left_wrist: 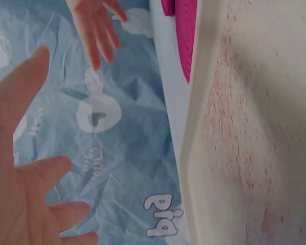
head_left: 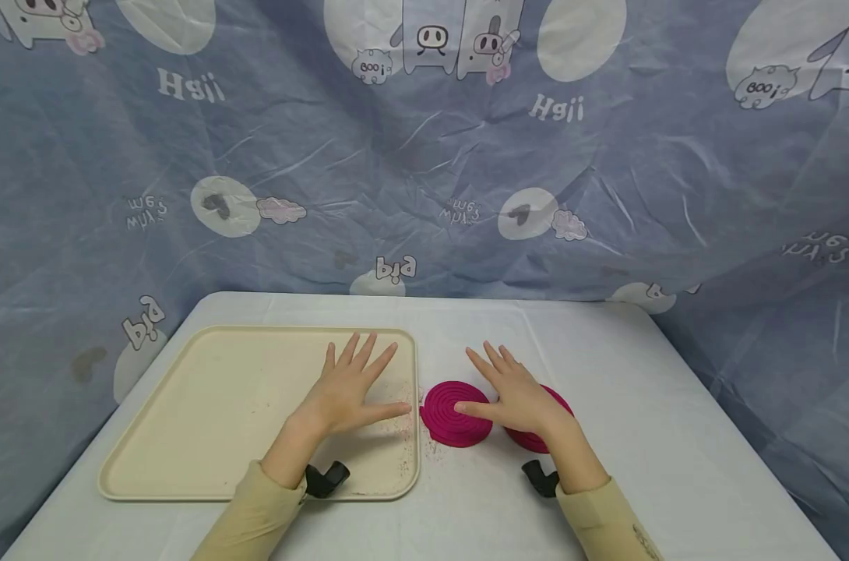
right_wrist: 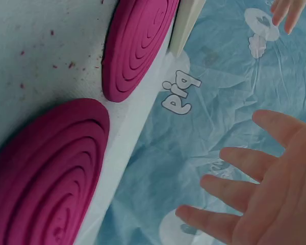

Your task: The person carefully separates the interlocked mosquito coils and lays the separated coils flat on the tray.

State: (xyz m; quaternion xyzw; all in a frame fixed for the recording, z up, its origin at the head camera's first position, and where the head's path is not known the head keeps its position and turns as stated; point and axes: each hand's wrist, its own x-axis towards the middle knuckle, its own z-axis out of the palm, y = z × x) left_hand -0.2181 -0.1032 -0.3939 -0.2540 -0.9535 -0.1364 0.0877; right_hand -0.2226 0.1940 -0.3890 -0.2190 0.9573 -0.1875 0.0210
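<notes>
Tan sleeves (head_left: 252, 510) lead to the left grip (head_left: 343, 396) and right grip (head_left: 521, 399), both spread wide and empty. Two pink coils (head_left: 447, 425) lie on the counter (head_left: 677, 436) beside the tray (head_left: 221, 413). If they're soft, a grip pressing down might squash one.

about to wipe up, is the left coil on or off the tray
Off: in the head view, the left coil lies on the table, beside the tray's right edge.

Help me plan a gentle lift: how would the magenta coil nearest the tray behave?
The magenta coil could sag or uncoil, since it looks spirally wound. It seems unlikely to roll, lying flat on the white tabletop. Reddish crumbs nearby hint it may shed bits.
</notes>
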